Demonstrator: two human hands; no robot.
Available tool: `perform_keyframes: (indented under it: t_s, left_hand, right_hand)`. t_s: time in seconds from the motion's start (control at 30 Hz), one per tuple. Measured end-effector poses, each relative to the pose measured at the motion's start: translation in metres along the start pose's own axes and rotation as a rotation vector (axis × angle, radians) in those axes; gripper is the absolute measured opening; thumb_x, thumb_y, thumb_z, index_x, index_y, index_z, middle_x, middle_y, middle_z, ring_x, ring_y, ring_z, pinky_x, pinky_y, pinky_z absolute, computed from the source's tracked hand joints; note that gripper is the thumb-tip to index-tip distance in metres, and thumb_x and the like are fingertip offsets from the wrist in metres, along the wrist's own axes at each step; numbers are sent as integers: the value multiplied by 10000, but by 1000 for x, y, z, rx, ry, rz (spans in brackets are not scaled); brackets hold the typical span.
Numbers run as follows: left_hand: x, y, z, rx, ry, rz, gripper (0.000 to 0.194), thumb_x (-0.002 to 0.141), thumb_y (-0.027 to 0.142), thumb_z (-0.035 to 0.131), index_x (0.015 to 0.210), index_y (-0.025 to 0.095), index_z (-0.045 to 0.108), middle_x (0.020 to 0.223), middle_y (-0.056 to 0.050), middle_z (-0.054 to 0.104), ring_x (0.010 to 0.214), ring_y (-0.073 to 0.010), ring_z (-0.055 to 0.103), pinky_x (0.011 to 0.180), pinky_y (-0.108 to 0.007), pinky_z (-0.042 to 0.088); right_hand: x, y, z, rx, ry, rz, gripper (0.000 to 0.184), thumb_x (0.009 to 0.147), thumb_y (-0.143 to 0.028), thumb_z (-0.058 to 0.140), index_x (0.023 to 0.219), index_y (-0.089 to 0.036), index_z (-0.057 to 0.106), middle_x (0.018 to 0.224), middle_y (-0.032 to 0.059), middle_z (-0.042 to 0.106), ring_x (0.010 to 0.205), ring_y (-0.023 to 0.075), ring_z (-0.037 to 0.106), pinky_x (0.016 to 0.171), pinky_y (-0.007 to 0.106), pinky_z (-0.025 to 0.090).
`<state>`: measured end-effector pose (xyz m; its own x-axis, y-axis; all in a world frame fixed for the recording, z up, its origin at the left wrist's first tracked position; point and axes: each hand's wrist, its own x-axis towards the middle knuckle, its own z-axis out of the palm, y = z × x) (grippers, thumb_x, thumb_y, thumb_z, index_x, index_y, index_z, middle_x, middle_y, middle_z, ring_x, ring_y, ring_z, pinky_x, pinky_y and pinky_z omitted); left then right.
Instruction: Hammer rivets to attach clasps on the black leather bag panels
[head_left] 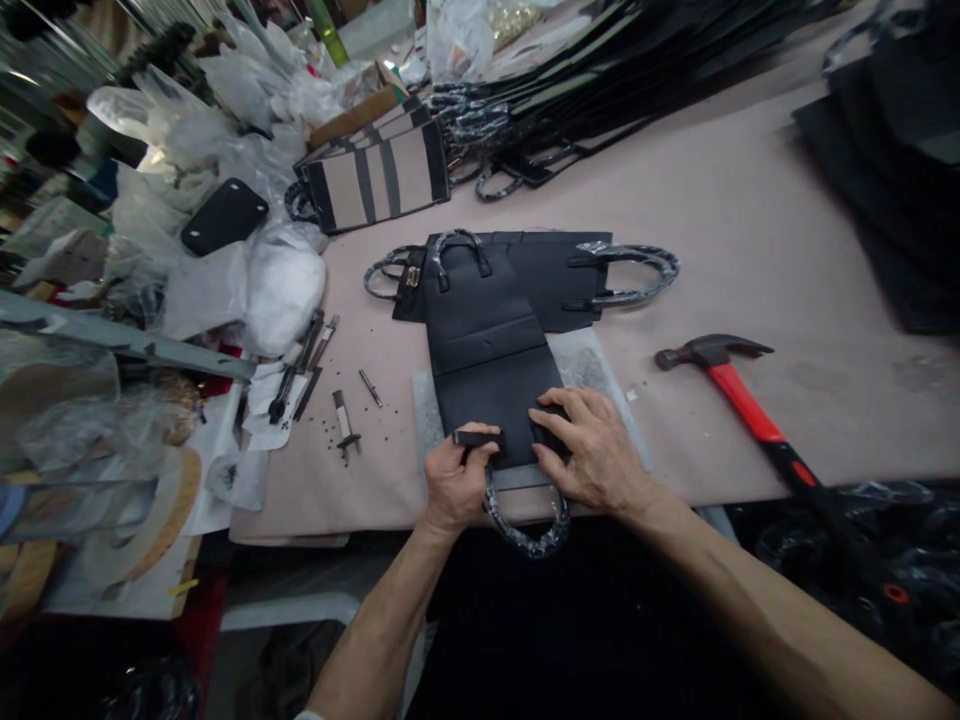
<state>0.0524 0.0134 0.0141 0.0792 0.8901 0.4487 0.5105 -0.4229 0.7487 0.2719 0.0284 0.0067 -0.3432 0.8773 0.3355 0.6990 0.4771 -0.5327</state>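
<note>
A black flat bag panel (487, 350) lies lengthwise before me, with a plastic-wrapped loop handle (529, 540) at its near end. My left hand (459, 480) pinches a short black strip (477, 438) at the panel's near left corner. My right hand (592, 445) rests on the near right corner, fingers spread over a dark piece whose shape is partly hidden. A second plastic-wrapped handle (459, 245) is at the panel's far end. Beneath lies another black bag piece (559, 275) with wrapped handles on both sides. A pale slab (596, 365) shows under the near panel.
A claw hammer (746, 400) with a red and black handle lies at right. On the left are a punch-like tool (343, 420), a small metal rod (370, 388) and plastic bags (281, 285). A striped bag (379, 170) and stacked black pieces (570, 90) stand behind.
</note>
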Motion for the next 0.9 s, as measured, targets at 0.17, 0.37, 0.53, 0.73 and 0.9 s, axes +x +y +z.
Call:
perform_keyframes:
  t_s: [0.17, 0.37, 0.53, 0.73, 0.9]
  left_hand:
    - [-2, 2, -2, 52, -89, 233, 171, 924, 89, 650, 1064, 175, 697, 1036, -78, 785, 958, -190, 767, 891, -288, 640]
    - [0, -1, 0, -140, 139, -205, 111, 987, 230, 633, 1060, 156, 675, 932, -58, 785, 839, -186, 774, 828, -309, 653]
    - [2, -4, 3, -136, -27, -120, 90, 950, 206, 687, 1021, 165, 723, 961, -53, 789, 884, -183, 767, 866, -300, 636]
    - [2, -4, 7, -100, -38, -68, 95, 938, 162, 684, 1026, 165, 719, 976, -51, 790, 901, -184, 770, 887, -304, 639]
    - [5, -1, 7, -83, -37, -40, 82, 938, 162, 681, 1008, 161, 722, 959, -53, 791, 881, -183, 772, 864, -293, 645]
  right_hand:
    - [0, -1, -1, 4, -10, 4, 355, 875, -279, 665, 1210, -163, 689, 1297, 161, 588, 1236, 367, 499, 1089, 590, 409]
    - [1, -2, -2, 0, -17, 9, 350, 874, -275, 671, 1209, -174, 682, 1297, 152, 587, 1238, 357, 501, 1096, 575, 402]
    - [1, -1, -2, -8, -3, 3, 340, 878, -268, 674, 1198, -154, 684, 1289, 149, 590, 1217, 347, 506, 1101, 563, 400]
    - [0, -1, -1, -8, -14, 6, 352, 879, -280, 684, 1208, -155, 687, 1296, 144, 587, 1218, 342, 508, 1121, 567, 378]
    - [1, -1, -2, -6, -10, 9, 349, 886, -278, 673, 1209, -148, 687, 1300, 149, 588, 1222, 346, 506, 1117, 568, 380]
